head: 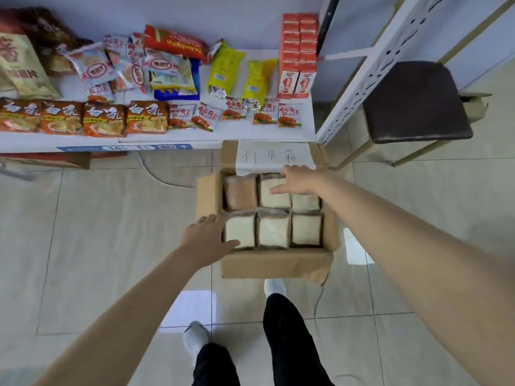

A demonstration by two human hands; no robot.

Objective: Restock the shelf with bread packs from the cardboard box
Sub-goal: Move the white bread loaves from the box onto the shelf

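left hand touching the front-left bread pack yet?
Cannot tell. Head view: the left hand overlaps the front-left bread pack at its near-left corner, but looking down hides any gap in height.

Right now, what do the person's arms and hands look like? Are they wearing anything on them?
Both arms are bare as far up as the picture shows, with no sleeves in sight. The left hand and the right hand have no gloves on. I can see no watch, bracelet or ring, and the fingers are bare too.
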